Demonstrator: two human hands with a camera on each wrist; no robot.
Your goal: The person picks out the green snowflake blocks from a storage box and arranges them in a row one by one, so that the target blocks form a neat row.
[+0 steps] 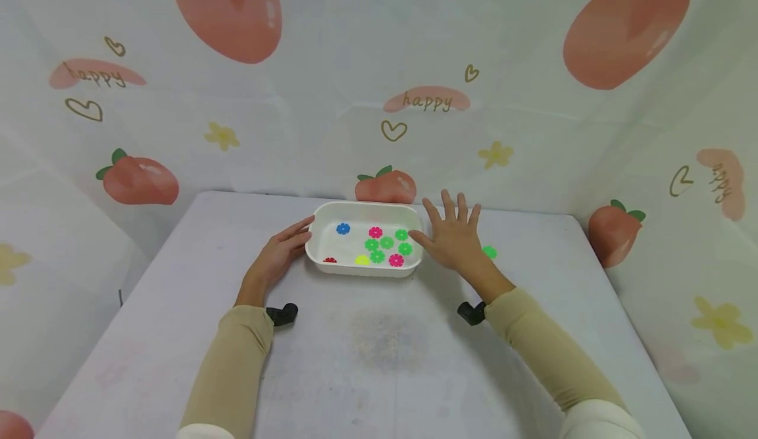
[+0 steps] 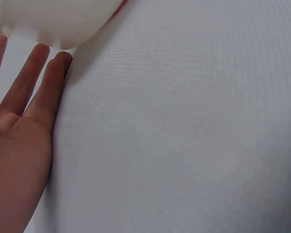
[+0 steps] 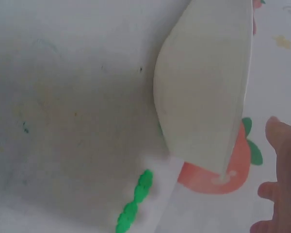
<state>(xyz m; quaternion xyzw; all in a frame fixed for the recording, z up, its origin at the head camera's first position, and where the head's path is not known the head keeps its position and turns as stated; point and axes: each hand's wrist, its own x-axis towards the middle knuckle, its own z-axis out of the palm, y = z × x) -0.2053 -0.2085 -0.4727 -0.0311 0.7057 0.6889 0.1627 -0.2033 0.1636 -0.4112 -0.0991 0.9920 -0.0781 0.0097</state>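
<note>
A white oblong tray (image 1: 355, 270) stands toward the back of the table. Inside lie several green flower-shaped discs (image 1: 387, 243), two pink ones, a blue disc (image 1: 343, 228), a yellow disc (image 1: 362, 260) and a partly hidden red disc (image 1: 329, 260). My left hand (image 1: 278, 258) rests its extended fingers against the tray's left end. With fingers spread and nothing held, my right hand (image 1: 454, 238) is raised by the right end, its thumb overlapping the rim in the head view. Past the right wrist, a green disc (image 1: 489, 252) shows on the table; the right wrist view has two green discs (image 3: 134, 201) there.
The white-covered table (image 1: 331, 386) has a brownish stain (image 1: 387, 337) in front of the tray. A fruit-printed curtain (image 1: 331, 97) hangs close behind the table and at its sides. Black wrist mounts (image 1: 284, 314) stick out from both sleeves.
</note>
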